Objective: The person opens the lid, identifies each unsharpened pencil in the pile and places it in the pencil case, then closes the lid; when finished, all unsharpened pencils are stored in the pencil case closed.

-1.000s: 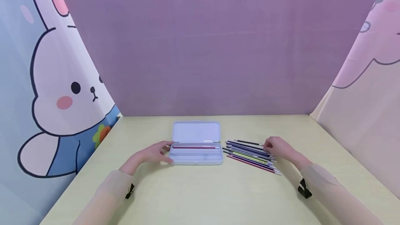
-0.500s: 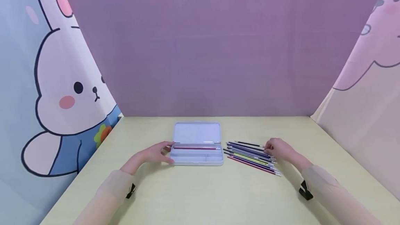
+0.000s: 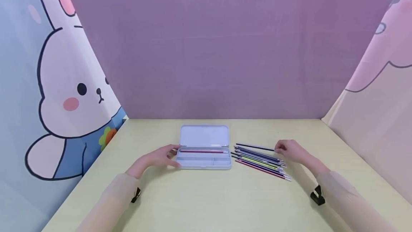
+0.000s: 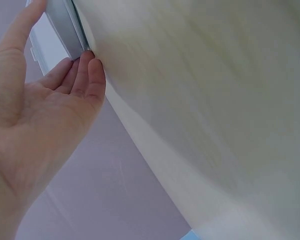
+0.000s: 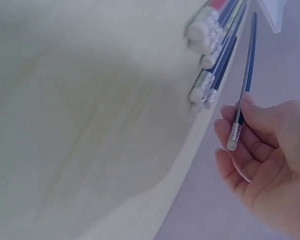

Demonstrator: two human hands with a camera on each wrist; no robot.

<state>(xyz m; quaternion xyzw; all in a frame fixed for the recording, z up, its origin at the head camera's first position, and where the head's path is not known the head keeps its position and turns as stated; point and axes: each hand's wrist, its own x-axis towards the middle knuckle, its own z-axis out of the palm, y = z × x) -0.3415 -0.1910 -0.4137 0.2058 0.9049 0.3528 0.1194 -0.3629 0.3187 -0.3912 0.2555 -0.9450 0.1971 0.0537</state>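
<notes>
A white pencil case point(image 3: 222, 163) lies on the table with its lid point(image 3: 204, 135) folded back. One red pencil point(image 3: 202, 151) lies in its long rear compartment. My left hand point(image 3: 159, 156) holds the case's left end, thumb at the front corner and fingers at the back; the left wrist view shows the fingertips of the left hand point(image 4: 45, 110) against the case. My right hand point(image 3: 291, 150) pinches a dark pencil point(image 5: 251, 55) near its eraser end, between thumb and fingers. That pencil points left, behind a loose pile of pencils point(image 3: 257, 160), mostly dark with some yellow and red.
The pale wooden table point(image 3: 206, 199) extends in front of the case and pencils. A purple cloth point(image 3: 219, 53) hangs along its back edge. Printed cartoon curtains stand at the left and right sides.
My right hand has taken hold of the rearmost dark pencil and drawn it slightly up and away from the pile. The left hand stays on the pencil case.
</notes>
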